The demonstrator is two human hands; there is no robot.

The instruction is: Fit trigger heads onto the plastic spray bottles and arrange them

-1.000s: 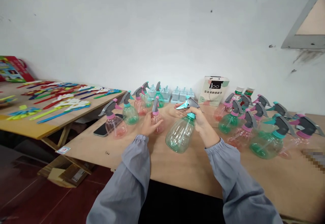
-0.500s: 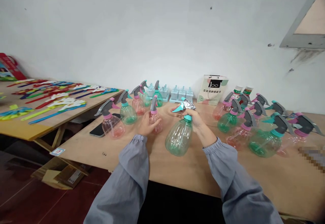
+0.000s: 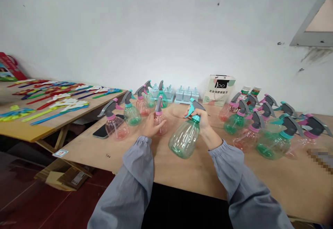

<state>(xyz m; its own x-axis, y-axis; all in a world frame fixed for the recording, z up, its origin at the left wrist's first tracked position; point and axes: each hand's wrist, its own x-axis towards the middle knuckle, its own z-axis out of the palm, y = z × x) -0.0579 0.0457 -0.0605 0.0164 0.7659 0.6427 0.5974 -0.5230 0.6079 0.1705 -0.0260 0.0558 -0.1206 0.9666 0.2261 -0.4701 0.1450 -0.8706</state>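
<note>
My right hand is closed around the neck and grey head of a green spray bottle, which hangs tilted, its clear body slanting down to the left. A pink spray bottle stands upright on the table, and my left hand is wrapped about its side, thumb across the front. To the left of that hand are another pink spray bottle and a green one. Behind it stand several more, among them a pink bottle and a green bottle.
Several spray bottles crowd the right of the wooden table. Pale blue ice-pop moulds and a paper bag line the wall. A phone lies at the left. Colourful hand-shaped clappers cover the neighbouring table.
The green bottle in my right hand has tilted further, its base swinging slightly left. Its head now points more upward. My left hand stays on the pink bottle, and the view has shifted slightly.
</note>
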